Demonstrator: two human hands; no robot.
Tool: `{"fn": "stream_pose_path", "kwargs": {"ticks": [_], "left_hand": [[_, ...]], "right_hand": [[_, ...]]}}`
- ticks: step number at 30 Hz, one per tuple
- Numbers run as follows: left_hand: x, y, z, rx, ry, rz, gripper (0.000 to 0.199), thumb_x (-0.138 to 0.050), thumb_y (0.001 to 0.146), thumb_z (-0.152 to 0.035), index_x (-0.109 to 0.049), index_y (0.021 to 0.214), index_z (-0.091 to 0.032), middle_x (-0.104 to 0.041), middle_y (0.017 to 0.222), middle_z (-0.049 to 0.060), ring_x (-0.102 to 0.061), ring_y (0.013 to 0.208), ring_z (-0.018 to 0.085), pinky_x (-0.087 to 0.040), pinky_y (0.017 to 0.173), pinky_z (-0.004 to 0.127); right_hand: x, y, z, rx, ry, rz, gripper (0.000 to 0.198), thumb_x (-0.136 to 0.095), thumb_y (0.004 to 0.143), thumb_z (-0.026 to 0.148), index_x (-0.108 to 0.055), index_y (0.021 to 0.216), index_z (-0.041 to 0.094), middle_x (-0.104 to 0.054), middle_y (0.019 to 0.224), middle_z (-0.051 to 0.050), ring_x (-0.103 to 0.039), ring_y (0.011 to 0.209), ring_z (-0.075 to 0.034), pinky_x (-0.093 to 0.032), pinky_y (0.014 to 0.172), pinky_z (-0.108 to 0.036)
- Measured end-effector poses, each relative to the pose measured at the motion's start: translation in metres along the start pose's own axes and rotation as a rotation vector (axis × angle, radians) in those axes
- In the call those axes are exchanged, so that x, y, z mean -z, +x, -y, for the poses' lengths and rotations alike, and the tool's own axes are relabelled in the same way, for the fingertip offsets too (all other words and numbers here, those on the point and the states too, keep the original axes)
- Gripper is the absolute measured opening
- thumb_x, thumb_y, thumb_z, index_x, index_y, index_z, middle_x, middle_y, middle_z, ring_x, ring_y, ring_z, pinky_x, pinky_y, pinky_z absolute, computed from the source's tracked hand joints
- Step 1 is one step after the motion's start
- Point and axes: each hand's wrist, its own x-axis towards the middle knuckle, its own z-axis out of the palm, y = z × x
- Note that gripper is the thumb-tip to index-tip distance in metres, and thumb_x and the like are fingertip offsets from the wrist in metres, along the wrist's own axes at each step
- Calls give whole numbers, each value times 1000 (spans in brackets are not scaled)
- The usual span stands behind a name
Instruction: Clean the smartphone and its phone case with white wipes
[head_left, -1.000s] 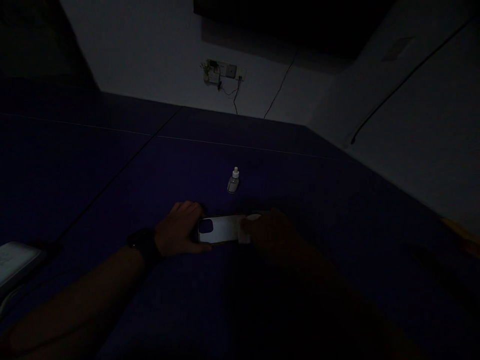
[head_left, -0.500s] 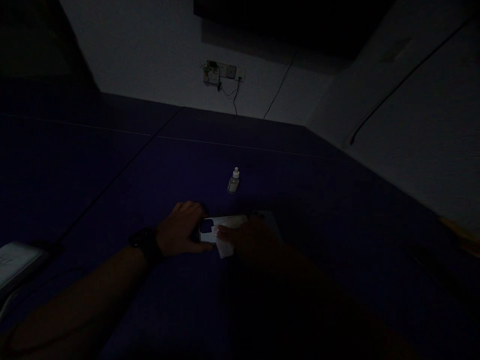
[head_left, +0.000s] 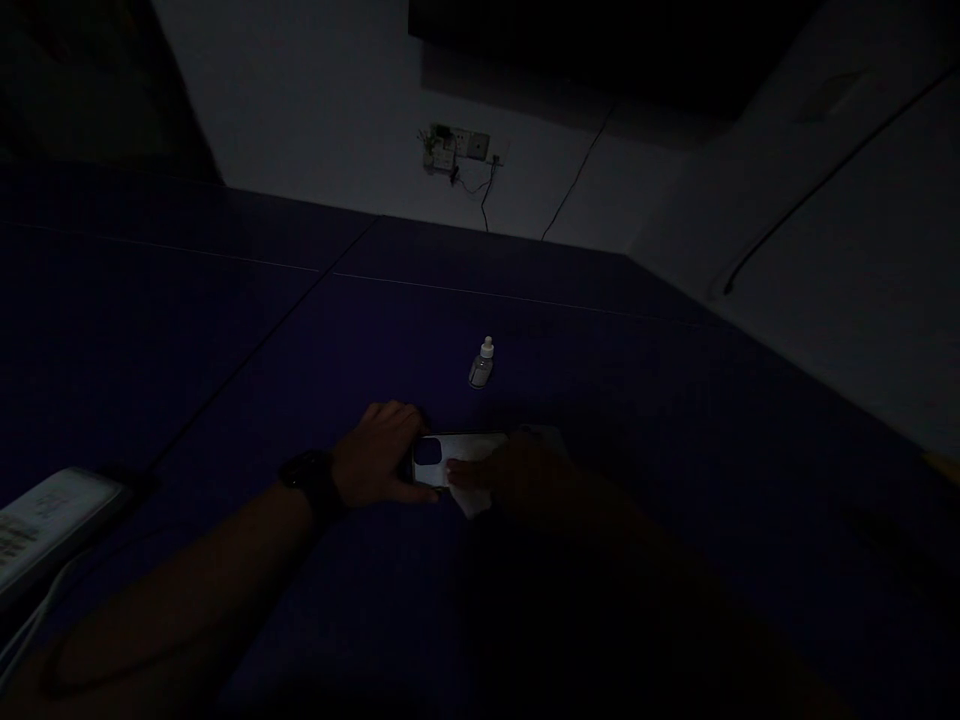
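Note:
A light phone case (head_left: 469,445) with a dark camera cutout lies flat on the dark blue surface. My left hand (head_left: 382,452), with a black watch on the wrist, grips its left end between thumb and fingers. White tissue (head_left: 471,502) is pinched under my right hand (head_left: 517,472), whose fingertips press it onto the case. Deep shadow covers most of that hand. Just behind it, the edge of a flat greyish object (head_left: 553,438) shows, mostly hidden. Beyond the case stands a small clear bottle (head_left: 481,372) with a white dropper-like top.
At the left edge lies a white power strip-like box (head_left: 56,520) with a pale cable. A wall rises at the back with sockets (head_left: 469,145) and hanging cords (head_left: 577,180). A large dark panel (head_left: 600,50) hangs above. The scene is very dim.
The view has shifted, so everything sits slightly further right. My right fingers and the tissue have slid a little along the case, baring more of it near the cutout. My left hand keeps its grip.

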Motion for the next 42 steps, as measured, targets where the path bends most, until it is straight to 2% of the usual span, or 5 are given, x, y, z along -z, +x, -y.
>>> {"fn": "stream_pose_path", "kwargs": {"ticks": [8,18,26,34,42], "left_hand": [[0,0,-1,15,19,21,63,-80,67,-63,-54,104,-19,-61,105,7,-54,98,30,-37,85,41],[-2,-1,1,11,-36,-22,64,-75,64,-71,-55,100,-22,-61,102,5,-55,96,29,-39,85,43],[0,-3,1,15,-244,-199,65,-83,66,-43,-48,117,-23,-58,121,10,-56,111,31,-47,93,46],[-5,-9,-11,-130,-420,-284,78,-88,59,-53,-42,116,-25,-56,123,11,-60,111,32,-53,90,50],[-10,-6,-23,-310,-363,-377,83,-89,56,-64,-42,114,-28,-54,117,9,-56,114,33,-53,91,51]], "right_hand": [[-9,17,16,247,-515,26,49,-48,93,16,-59,137,35,-76,108,-6,-68,84,-22,-44,78,-36],[53,-26,4,-109,-525,156,34,-60,85,17,-75,111,33,-78,101,-3,-72,82,-23,-48,73,-31],[37,-22,-9,-21,-223,-18,47,-50,81,4,-73,117,23,-72,123,-5,-68,110,-20,-49,97,-31],[8,-16,-10,149,-135,-187,46,-54,81,9,-65,125,16,-65,130,-15,-58,124,-25,-43,107,-42],[-10,-2,-26,163,19,-235,33,-54,77,4,-62,106,18,-69,110,-11,-65,104,-23,-49,93,-38]]}}
